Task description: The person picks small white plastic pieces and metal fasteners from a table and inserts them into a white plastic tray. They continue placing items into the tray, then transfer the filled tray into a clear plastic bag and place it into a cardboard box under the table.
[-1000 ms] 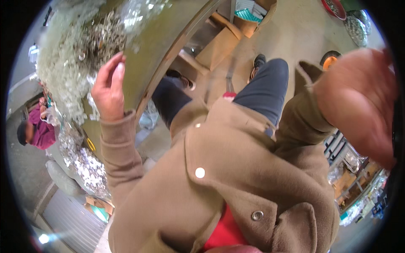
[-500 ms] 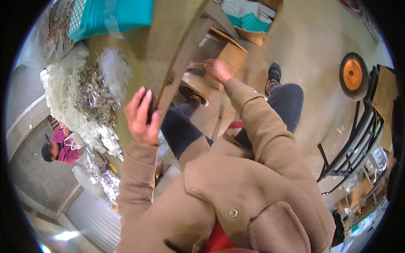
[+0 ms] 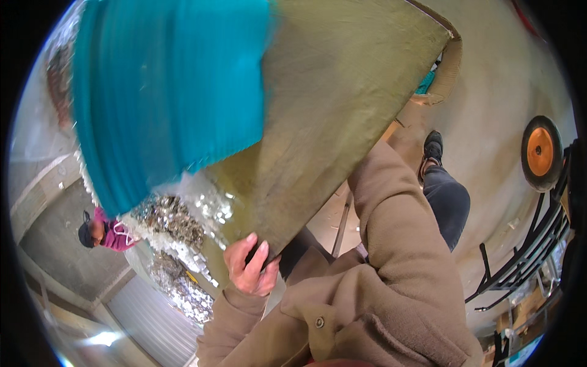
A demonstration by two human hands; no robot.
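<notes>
At the near corner of the worn olive-brown tabletop [image 3: 324, 122], the fingers of my left hand [image 3: 251, 272] curl round a small dark thing. It is mostly covered, so its kind cannot be told. My right forearm, in a brown sleeve, reaches forward beneath the table's right edge, and the tabletop hides the right hand. On the far left of the table stands a tall stack of teal ribbed plastic pieces [image 3: 171, 98], smeared by motion. Close to its near end lies a heap of shiny, silvery and clear small pieces [image 3: 174, 223].
A cardboard box [image 3: 451, 73] with teal pieces inside stands past the table's right edge. On the right is a black metal cart frame [image 3: 520, 257] with an orange-hubbed wheel [image 3: 541, 153]. Another person [image 3: 116, 235] in a purple top and dark cap is at the left.
The view has swung and come closer to the table, so the tabletop and teal stack fill more of it. My right hand, visible by an open cardboard box before, is now hidden under the table.
</notes>
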